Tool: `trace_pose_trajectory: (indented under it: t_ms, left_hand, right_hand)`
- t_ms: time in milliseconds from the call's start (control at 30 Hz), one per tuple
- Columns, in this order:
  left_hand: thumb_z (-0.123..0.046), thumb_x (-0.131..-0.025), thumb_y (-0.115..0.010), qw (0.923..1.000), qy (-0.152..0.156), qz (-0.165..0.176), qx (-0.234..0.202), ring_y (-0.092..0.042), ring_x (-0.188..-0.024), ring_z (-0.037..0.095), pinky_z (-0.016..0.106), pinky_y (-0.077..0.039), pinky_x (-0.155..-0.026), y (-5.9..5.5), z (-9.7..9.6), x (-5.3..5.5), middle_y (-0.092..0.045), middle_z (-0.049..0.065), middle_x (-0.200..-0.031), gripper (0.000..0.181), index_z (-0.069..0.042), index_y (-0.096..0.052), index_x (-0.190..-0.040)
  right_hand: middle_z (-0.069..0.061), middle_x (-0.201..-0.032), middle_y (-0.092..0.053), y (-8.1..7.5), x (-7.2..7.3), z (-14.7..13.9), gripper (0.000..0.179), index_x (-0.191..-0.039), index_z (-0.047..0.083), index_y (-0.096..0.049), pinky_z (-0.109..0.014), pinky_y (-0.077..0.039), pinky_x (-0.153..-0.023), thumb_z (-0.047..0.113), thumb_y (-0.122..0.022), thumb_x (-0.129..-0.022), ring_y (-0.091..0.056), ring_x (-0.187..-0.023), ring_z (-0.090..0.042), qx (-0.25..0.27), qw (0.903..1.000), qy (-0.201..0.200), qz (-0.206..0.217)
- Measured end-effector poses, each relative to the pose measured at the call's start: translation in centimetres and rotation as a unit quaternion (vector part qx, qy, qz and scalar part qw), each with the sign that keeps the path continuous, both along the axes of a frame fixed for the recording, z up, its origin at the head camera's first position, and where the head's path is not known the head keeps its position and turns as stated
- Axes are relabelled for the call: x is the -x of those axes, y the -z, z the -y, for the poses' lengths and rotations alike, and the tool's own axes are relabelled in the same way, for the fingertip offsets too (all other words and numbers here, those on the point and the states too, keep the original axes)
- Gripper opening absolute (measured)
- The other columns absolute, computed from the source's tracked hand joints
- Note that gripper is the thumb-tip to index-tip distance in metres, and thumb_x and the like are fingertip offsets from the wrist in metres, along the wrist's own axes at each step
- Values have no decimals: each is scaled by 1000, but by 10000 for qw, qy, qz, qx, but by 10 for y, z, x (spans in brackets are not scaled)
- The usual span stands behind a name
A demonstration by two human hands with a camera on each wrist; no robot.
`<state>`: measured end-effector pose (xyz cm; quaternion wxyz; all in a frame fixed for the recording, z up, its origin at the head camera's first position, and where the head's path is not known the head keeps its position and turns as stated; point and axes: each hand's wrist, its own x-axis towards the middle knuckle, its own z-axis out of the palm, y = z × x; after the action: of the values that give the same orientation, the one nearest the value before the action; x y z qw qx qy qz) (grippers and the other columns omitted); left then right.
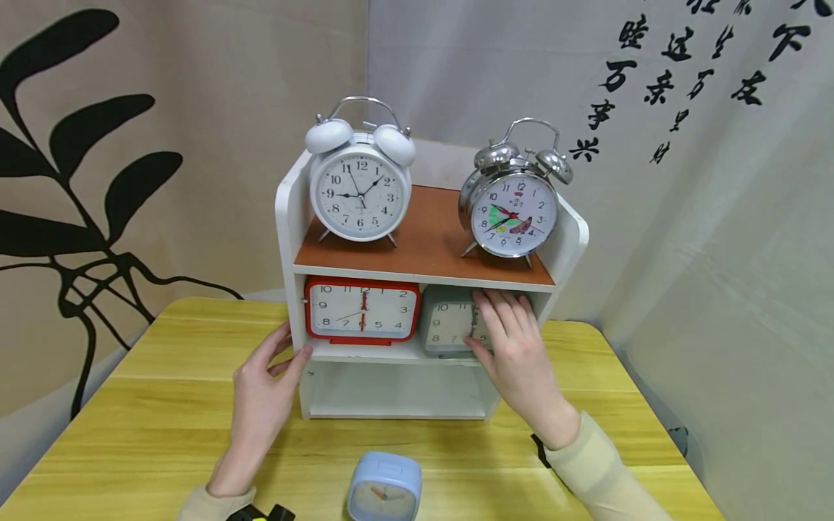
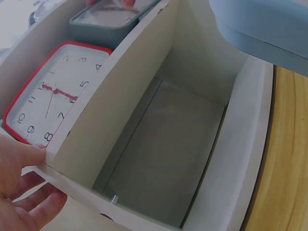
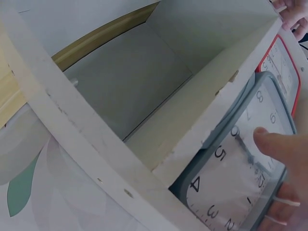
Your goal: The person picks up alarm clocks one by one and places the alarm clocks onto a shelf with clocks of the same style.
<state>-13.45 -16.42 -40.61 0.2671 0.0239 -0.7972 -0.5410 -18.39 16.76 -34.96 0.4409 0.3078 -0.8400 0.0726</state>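
A white two-tier shelf point(image 1: 397, 391) stands on the table. My left hand point(image 1: 263, 398) holds its left side, the thumb at the front edge and the other fingers along the outside. On the middle level, a grey-green square clock point(image 1: 446, 325) sits at the right. My right hand point(image 1: 521, 362) grips that clock, thumb on its face and fingers over its top edge, covering part of the dial. Beside it, on the left, is a red-framed rectangular clock point(image 1: 329, 311). In the right wrist view the thumb point(image 3: 276, 147) lies against the grey-green clock's face.
On the brown top level stand a white twin-bell clock point(image 1: 361, 192) at left and a silver twin-bell clock point(image 1: 515, 213) at right. A small light-blue clock point(image 1: 387, 467) rests on the wooden table point(image 1: 163, 405) in front. Curtains hang behind.
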Motion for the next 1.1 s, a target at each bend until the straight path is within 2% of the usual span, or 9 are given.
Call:
trace_pose_trajectory:
  t_ms: [1100]
  left_hand:
    - [-10,-101,-71,10000,1,-17,-25,-70,-124,37,-7,-49,-82,0,0,1,-68,24,-141,48,-4,-60,-147]
  right_hand:
    - [-22,-137,-66,7,3,18,78,-141,3,-60,-63,-49,-113,20,-96,-75,-61,-128,-42,210,9973,678,-174]
